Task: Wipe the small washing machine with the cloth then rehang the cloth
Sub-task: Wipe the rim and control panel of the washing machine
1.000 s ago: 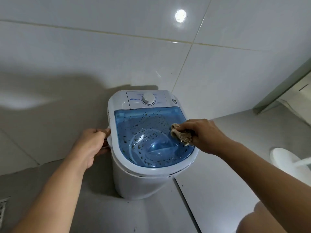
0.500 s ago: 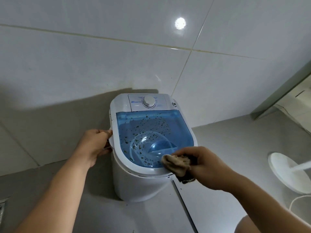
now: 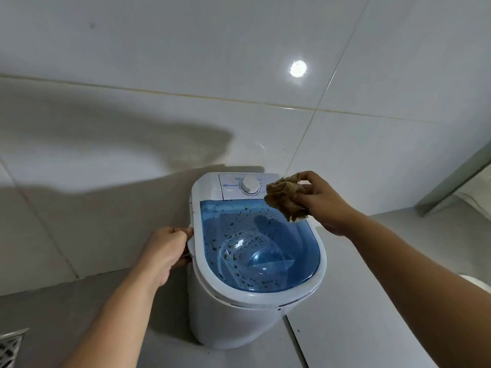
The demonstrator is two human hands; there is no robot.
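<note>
Fingers [image 3: 305,179] of right hand [image 3: 322,205]: pinched on a crumpled tan cloth [image 3: 285,197], thumb and forefinger above, remaining digits curled beneath; the cloth bunches out to the left of the palm and hangs over the rear right corner of the lid, whether touching it or just clear cannot be told.

Fingers [image 3: 183,231] of left hand [image 3: 166,251]: curled closed against the left side of the small washing machine [image 3: 225,320], at a white side grip just under the rim; what exactly they clasp is hidden by the knuckles.

Small washing machine: white, round-fronted body, standing upright on the grey floor [image 3: 119,328] against a pale tiled wall [image 3: 186,75].

Lid [image 3: 297,240]: translucent blue, shut, speckled with dark flecks, densest across its centre and near edge; the tub shows faintly through it.

Control panel [image 3: 231,185]: white, at the rear of the top, with one round white dial [image 3: 250,185] and a small blue logo to its left.

Floor drain grate [image 3: 10,346]: metal, at the lower left corner of view.

Round white object [image 3: 478,282]: partly visible at the right edge behind the right forearm; identity unclear.
</note>
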